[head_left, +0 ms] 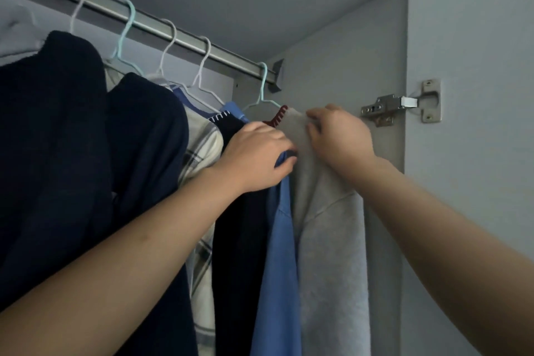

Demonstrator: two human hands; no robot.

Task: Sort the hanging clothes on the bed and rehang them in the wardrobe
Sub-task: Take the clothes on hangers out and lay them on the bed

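Grey-walled wardrobe interior [332, 66] fills the view, door side panel at right. Brushed metal hanging rail [161, 29] runs from upper left down to its bracket at the right wall. Clothes hang long axis vertical, hems out of view below: two dark navy knit garments [57, 139] at left, a cream plaid shirt [202, 153], a navy garment with white stitched edge [239, 225], a blue collared shirt [280, 254], then a light grey sweatshirt [326, 240] last in the row, just beside the right wall. The sweatshirt sits on a mint green wire hanger [261, 89] hooked near the rail's right end; a dark red ribbed neck trim [278, 117] shows at its top. White wire hangers [202, 66] carry the middle garments. My left hand [257, 156] has fingers curled, gripping the blue shirt's shoulder edge, pressed against the sweatshirt. My right hand [338, 136] pinches the sweatshirt's shoulder fabric at the top, fingers bent, thumb side toward the neck. Silver cabinet door hinge [401, 105] sits on the panel at right.
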